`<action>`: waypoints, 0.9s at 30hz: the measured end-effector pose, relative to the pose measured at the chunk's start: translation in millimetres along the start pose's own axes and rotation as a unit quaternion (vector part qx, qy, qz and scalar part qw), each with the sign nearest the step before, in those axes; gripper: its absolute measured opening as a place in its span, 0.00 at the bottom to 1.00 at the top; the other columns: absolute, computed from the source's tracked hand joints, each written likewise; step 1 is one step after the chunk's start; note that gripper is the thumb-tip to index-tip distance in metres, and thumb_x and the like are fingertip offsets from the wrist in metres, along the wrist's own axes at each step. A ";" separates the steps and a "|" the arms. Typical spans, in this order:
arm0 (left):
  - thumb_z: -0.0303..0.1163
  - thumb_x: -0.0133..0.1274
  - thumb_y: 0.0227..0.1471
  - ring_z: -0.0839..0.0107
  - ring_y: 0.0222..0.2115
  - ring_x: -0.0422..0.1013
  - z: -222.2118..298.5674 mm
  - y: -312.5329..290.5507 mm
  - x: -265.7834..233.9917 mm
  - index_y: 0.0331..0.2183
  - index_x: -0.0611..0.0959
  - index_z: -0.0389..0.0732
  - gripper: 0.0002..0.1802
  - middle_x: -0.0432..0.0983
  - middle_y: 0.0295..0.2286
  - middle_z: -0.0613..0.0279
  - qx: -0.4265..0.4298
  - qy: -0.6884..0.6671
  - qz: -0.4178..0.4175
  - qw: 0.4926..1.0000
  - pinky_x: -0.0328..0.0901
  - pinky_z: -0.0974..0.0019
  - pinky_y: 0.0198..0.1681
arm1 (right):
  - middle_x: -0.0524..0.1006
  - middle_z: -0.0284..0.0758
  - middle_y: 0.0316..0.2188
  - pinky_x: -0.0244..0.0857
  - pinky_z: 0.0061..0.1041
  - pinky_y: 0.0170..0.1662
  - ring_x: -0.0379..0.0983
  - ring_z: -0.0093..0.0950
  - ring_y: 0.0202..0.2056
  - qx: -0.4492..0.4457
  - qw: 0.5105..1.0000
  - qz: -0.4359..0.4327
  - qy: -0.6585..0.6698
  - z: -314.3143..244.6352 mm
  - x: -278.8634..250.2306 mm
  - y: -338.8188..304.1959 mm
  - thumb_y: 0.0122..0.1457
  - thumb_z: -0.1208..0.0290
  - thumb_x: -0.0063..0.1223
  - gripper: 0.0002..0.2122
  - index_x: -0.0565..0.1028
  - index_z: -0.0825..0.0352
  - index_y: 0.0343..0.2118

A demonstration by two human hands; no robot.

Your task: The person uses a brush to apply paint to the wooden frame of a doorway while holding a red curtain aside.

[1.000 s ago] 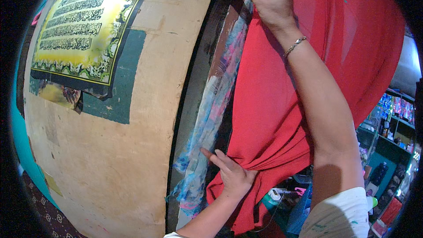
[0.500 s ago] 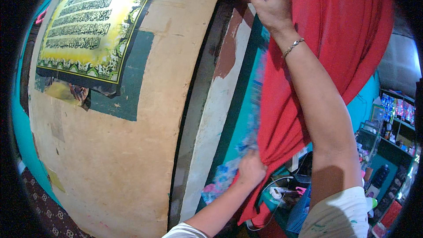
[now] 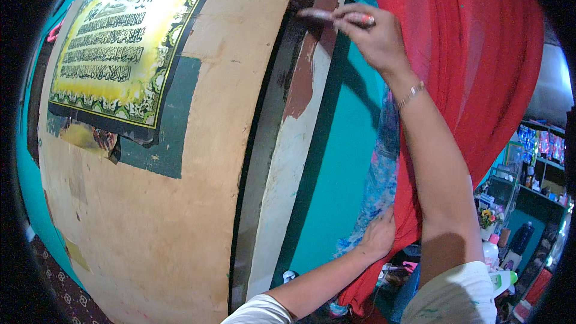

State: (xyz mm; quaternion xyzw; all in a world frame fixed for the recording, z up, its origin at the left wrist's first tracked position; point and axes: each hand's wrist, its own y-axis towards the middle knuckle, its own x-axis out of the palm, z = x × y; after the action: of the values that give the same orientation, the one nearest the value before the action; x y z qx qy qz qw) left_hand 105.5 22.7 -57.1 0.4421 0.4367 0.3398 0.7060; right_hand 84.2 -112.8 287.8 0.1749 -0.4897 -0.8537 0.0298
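My right hand point(image 3: 375, 39) is raised high and grips a paintbrush point(image 3: 327, 17) whose tip rests on the dark door frame point(image 3: 270, 138) near its top. A bracelet sits on that wrist. Lower down, my left hand point(image 3: 379, 235) presses a red curtain point(image 3: 480, 84) and a blue patterned cloth point(image 3: 381, 186) aside to the right, holding them off the frame. A teal strip of wall point(image 3: 345, 162) beside the frame is uncovered. Brown and cream patches of paint point(image 3: 300, 90) run down the frame.
A beige wall point(image 3: 150, 222) fills the left, with a yellow framed wall hanging point(image 3: 120, 42) on a teal patch. Past the curtain at the lower right are shelves point(image 3: 540, 156), bottles point(image 3: 495, 264) and small flowers point(image 3: 486, 216).
My left hand has pulled the curtain and patterned cloth to the right, uncovering the frame and teal wall. My right hand with the brush came slightly lower on the frame.
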 end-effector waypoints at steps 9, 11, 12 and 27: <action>0.19 0.48 0.39 0.40 0.37 0.70 -3.6 -11.4 -5.5 0.51 0.66 0.33 0.32 0.66 0.45 0.36 0.029 -0.087 -0.040 0.995 0.68 0.48 0.41 | 0.77 0.28 0.24 0.65 0.16 0.30 0.70 0.16 0.26 0.047 0.982 0.004 0.182 -16.7 -29.8 -3.7 0.50 0.79 0.59 0.04 0.79 0.71 0.29; 0.19 0.48 0.38 0.40 0.38 0.70 2.4 -11.9 -8.0 0.52 0.65 0.33 0.33 0.66 0.46 0.36 0.014 -0.083 -0.059 0.995 0.67 0.48 0.42 | 0.77 0.28 0.24 0.65 0.15 0.30 0.71 0.15 0.26 0.010 0.987 0.072 0.143 7.9 -32.4 14.0 0.49 0.80 0.58 0.05 0.79 0.71 0.30; 0.18 0.48 0.38 0.40 0.38 0.70 2.3 -13.8 -11.8 0.52 0.65 0.33 0.34 0.65 0.46 0.36 0.001 -0.076 -0.068 0.995 0.67 0.48 0.42 | 0.77 0.27 0.23 0.65 0.15 0.30 0.71 0.15 0.25 -0.003 0.988 0.085 0.130 18.7 -28.8 22.7 0.49 0.79 0.59 0.05 0.79 0.71 0.30; 0.21 0.51 0.37 0.42 0.43 0.67 4.3 -24.3 -43.5 0.52 0.65 0.36 0.36 0.65 0.47 0.38 -0.015 -0.103 -0.095 0.990 0.65 0.52 0.48 | 0.79 0.32 0.27 0.69 0.18 0.29 0.73 0.19 0.25 0.018 0.985 0.003 0.169 31.2 -48.5 53.6 0.50 0.78 0.59 0.05 0.80 0.68 0.31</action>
State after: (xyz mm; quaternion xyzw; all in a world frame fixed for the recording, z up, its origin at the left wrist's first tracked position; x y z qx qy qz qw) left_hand 94.9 -25.5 -64.8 0.4207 0.3969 0.2300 0.7827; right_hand 113.0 -104.0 360.6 0.3159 -0.4938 -0.8025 0.1117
